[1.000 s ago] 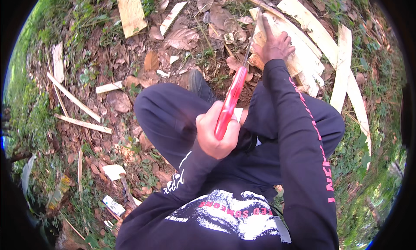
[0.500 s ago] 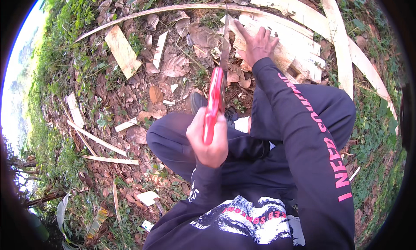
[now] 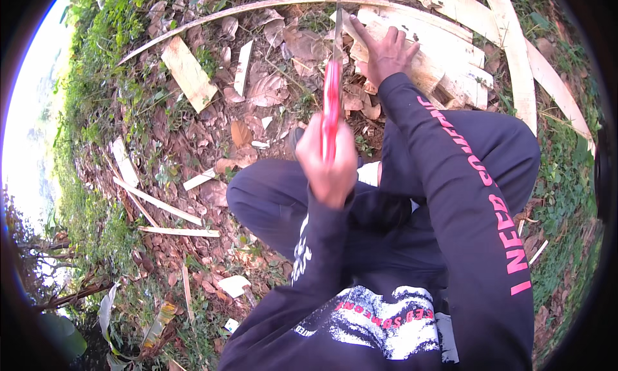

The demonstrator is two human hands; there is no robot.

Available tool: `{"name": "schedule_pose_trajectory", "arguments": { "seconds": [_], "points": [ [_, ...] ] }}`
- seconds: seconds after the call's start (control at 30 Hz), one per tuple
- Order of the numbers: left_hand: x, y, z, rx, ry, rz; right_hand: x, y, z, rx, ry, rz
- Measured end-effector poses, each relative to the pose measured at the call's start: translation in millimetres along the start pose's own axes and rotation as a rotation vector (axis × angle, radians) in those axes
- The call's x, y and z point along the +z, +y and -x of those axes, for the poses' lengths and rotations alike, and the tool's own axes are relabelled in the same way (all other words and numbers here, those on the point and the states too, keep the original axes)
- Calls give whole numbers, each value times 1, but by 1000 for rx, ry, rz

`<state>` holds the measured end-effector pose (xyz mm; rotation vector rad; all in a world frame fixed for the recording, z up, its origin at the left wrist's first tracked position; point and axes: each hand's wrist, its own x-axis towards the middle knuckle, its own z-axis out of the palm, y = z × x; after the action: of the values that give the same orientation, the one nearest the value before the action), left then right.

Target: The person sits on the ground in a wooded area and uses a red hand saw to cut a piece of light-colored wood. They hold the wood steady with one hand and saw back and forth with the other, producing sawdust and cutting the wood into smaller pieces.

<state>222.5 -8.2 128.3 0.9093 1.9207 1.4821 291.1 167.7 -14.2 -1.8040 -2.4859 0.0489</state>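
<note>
Here we are looking straight down on a person crouched on leaf-strewn ground, dark trousers and a dark long-sleeved top with pink lettering down the sleeve. The left hand (image 3: 328, 162) is closed tight round the red handle of a long cutting tool (image 3: 331, 97), a machete by the look of it, held raised in front of the body with the handle running up and the darker blade (image 3: 338, 23) carrying on toward the top of the view. The blade's tip sits right by the pale wood, though whether it touches is hard to tell. Over on the other side, the right hand (image 3: 385, 52) is stretched out ahead, fingers spread flat, pressing down on a pile of pale split wood slats (image 3: 450, 55) lying on the ground just beyond the knees. That hand grips nothing; it lies open on the boards. A long thin curved strip of wood (image 3: 212, 20) arcs across the upper left, and a short flat offcut (image 3: 188, 74) lies below it among brown dry leaves (image 3: 267, 91). More slivers of pale wood (image 3: 158, 204) are scattered to the left of the knee, with green grass (image 3: 90, 81) fringing the edge.
</note>
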Motion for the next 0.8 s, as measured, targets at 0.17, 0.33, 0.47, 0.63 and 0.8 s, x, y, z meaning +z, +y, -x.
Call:
{"name": "schedule_pose_trajectory", "arguments": {
  "seconds": [0.17, 0.33, 0.47, 0.63, 0.8],
  "points": [
    [21, -16, -50, 155, 7, -37, 0, -6, -3, -10, 27, -2],
    [-46, 6, 66, -172, -27, 148, 5, 1, -3, -9, 67, 55],
    [14, -21, -35, 206, -37, -63, -12, -4, -2, -35, -15, 8],
    [0, -10, -19, 168, -44, -85, 4, -5, -6, 2, 49, 40],
    [-41, 6, 52, -216, -10, 196, 3, 1, -4, 15, 52, 55]
  ]
}}
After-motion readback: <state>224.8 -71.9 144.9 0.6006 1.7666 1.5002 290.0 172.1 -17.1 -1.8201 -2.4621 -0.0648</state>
